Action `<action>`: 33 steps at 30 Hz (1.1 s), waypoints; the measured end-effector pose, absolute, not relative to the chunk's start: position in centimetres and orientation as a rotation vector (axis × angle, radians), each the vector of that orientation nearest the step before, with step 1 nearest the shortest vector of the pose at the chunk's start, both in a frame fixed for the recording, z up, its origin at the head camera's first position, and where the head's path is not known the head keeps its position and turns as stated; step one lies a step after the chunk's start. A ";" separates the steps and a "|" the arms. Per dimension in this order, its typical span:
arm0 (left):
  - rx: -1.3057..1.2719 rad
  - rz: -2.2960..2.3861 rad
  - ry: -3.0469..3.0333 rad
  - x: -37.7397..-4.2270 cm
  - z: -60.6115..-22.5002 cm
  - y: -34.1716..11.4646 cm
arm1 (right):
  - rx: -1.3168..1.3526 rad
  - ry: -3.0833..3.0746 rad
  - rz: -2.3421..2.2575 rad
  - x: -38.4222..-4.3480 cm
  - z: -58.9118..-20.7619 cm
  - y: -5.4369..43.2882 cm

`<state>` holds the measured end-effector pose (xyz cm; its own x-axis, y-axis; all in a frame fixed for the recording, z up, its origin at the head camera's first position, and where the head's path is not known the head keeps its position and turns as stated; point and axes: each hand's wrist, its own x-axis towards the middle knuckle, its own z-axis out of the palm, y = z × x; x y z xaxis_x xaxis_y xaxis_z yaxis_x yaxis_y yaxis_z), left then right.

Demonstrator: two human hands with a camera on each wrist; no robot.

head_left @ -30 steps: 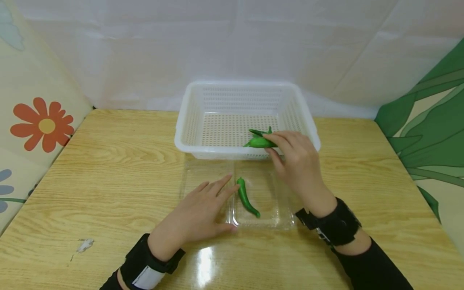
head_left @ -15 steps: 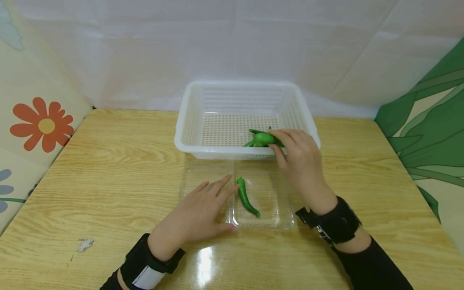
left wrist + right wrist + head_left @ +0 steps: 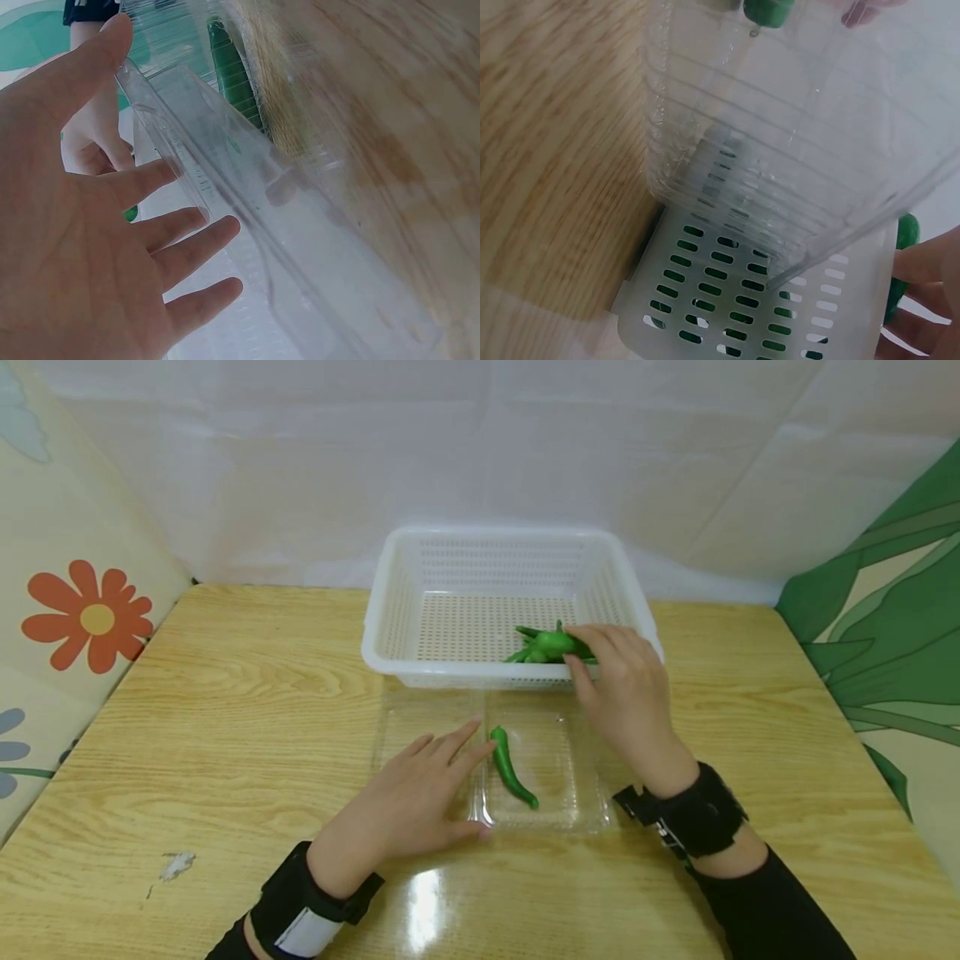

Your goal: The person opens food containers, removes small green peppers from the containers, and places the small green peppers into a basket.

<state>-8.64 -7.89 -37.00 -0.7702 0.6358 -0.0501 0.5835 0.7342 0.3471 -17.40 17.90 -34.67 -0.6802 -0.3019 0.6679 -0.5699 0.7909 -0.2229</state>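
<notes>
A clear plastic clamshell box (image 3: 553,781) lies on the table with one curved green chili pepper (image 3: 510,768) in its right half. Spread fingers of my left hand (image 3: 420,793) rest on the box near its middle fold, beside that pepper; the left wrist view shows them along the clear edge. At the front right of a white perforated basket (image 3: 393,664), my right hand (image 3: 626,689) pinches a plump green pepper (image 3: 553,646) between thumb and fingers. Several other green peppers (image 3: 527,632) lie beneath it, partly hidden by the basket rim and hand.
The basket stands right behind the box on the wooden table (image 3: 247,710). A white sheet (image 3: 337,468) hangs behind. Printed panels with a red flower (image 3: 97,620) and green leaves (image 3: 885,668) flank the table. Green shows through the basket's slots (image 3: 720,289) in the right wrist view.
My right hand has moved slightly to the right along the basket's front rim, and the pinched pepper has shifted right with it. My left hand and the pepper in the box have stayed put.
</notes>
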 end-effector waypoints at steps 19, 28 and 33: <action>0.974 0.478 2.760 -8.7 -36.9 -7.9 | 0.606 -2.368 0.546 -17.8 -35.0 18.5; 0.965 0.475 2.759 -8.7 -36.9 -7.8 | 0.605 -2.379 0.546 -17.9 -35.0 18.4; 0.965 0.475 2.758 -8.7 -36.9 -7.8 | 0.609 -2.386 0.539 -17.9 -35.0 18.5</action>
